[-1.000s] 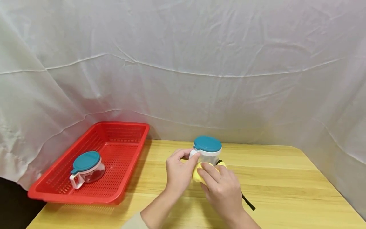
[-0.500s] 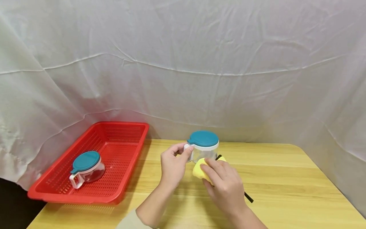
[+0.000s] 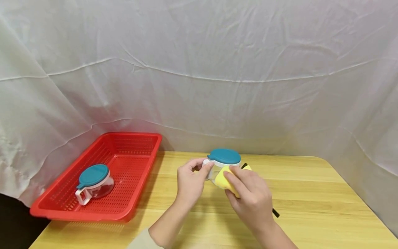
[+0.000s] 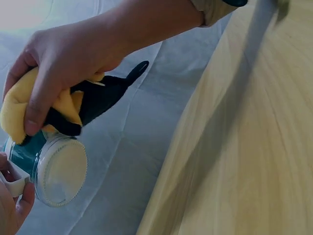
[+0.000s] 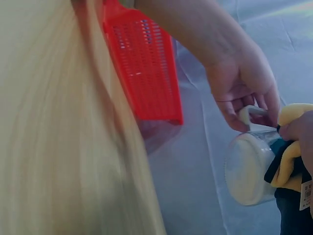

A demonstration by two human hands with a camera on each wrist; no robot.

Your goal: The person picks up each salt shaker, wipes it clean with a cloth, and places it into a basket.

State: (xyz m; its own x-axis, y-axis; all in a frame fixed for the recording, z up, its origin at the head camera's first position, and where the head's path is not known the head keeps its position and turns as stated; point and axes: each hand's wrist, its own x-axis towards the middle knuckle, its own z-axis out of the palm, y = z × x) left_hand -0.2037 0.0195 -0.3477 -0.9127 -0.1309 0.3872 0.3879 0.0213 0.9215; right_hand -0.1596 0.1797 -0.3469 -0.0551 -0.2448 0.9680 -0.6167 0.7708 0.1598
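Note:
A clear seasoning jar (image 3: 224, 156) with a teal lid and white rim is held above the table in the head view. My left hand (image 3: 190, 180) pinches its white handle (image 4: 17, 182) between thumb and fingers. Bunched in my right hand (image 3: 252, 197) is a yellow and black cleaning cloth (image 3: 226, 181), pressed against the jar's near right side. Its black hanging loop and dark side show in the left wrist view. The jar's round base (image 5: 243, 169) faces the right wrist camera. Cloth and fingers cover part of the jar wall.
A red plastic basket (image 3: 149, 166) with slotted walls stands on the left of the wooden table (image 3: 311, 200). Inside it sits a similar teal-lidded jar (image 3: 94, 175), handle toward the front left. A pale curtain (image 3: 199, 103) hangs behind the table.
The jar rises slightly to the left, then comes back down and right with my left hand. The cloth and my right hand have shifted right and a little higher along the jar.

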